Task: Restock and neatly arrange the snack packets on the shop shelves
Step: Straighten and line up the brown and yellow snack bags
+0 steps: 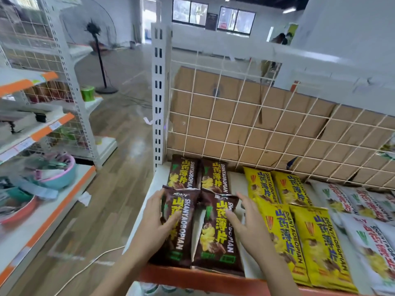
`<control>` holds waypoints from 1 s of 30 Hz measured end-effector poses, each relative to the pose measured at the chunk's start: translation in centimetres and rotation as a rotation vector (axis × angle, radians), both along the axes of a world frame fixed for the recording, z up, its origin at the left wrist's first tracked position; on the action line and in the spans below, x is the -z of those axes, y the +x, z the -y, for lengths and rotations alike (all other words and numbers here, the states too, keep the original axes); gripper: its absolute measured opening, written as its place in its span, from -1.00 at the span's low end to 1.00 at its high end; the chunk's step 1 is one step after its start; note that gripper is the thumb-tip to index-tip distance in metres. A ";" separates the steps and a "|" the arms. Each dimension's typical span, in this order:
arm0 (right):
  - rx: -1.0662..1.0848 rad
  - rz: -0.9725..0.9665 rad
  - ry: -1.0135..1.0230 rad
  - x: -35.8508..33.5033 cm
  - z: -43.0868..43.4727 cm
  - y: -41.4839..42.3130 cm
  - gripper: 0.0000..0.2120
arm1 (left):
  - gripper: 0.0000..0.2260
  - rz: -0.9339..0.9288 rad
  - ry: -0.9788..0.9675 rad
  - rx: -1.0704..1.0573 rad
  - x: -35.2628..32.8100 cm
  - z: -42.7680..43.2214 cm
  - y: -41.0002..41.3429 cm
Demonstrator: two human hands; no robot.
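The front-left shiny brown plastic snack packet (177,229) lay at the left end of the white metal shelf (236,182), pinched by the left hand (149,223). The right hand (245,221), fingers spread straight, touched the next brown packet (215,238) with its thumb.

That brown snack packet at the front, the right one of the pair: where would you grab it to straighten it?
Take the front right brown packet by its long side edges around mid-length, reaching down over the front of the shelf. It lies flat, long way front to back; its right edge faces a bare strip before the yellow packets, so fingers probably slip under there easily.
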State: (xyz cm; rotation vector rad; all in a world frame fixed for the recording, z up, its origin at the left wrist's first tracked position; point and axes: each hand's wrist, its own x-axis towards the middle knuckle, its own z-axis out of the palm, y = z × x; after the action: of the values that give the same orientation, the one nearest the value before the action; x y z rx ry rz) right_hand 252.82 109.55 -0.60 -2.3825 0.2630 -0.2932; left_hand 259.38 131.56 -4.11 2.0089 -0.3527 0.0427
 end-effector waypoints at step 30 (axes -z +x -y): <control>-0.255 -0.029 -0.355 -1.9 -4.6 7.6 -0.62 | 0.02 -0.039 0.171 -0.018 0.0 1.6 -0.3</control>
State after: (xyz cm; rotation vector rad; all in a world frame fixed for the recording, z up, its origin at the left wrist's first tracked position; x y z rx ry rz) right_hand 260.40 114.11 1.28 -2.7352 -0.0892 -0.1968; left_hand 259.10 129.98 -4.07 2.1793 -0.3222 -0.0160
